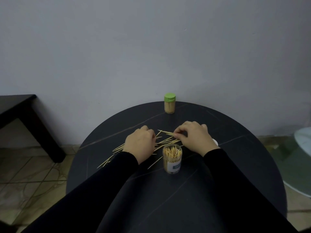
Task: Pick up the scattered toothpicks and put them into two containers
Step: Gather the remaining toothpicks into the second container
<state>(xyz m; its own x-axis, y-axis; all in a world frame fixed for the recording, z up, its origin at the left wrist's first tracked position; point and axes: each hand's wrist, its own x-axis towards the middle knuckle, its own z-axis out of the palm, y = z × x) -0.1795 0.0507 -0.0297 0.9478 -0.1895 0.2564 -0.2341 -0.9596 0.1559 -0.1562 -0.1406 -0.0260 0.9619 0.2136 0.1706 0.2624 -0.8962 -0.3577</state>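
Several loose toothpicks (165, 140) lie scattered across the middle of the round black table (227, 165), trailing off to the left. An open clear container (172, 158), partly filled with upright toothpicks, stands just in front of the pile. A second container (170, 103) with a green lid on sits at the table's far edge, full of toothpicks. My right hand (195, 137) pinches a few toothpicks at the pile's far side. My left hand (140, 142) lies over the pile's left part with fingers curled down on the sticks; what the fingertips hold is hidden.
A small white object (215, 142) peeks out from behind my right wrist. A dark low table (25, 115) stands on the tiled floor to the left. A pale round object (303, 145) is at the right edge. The wall rises close behind the table.
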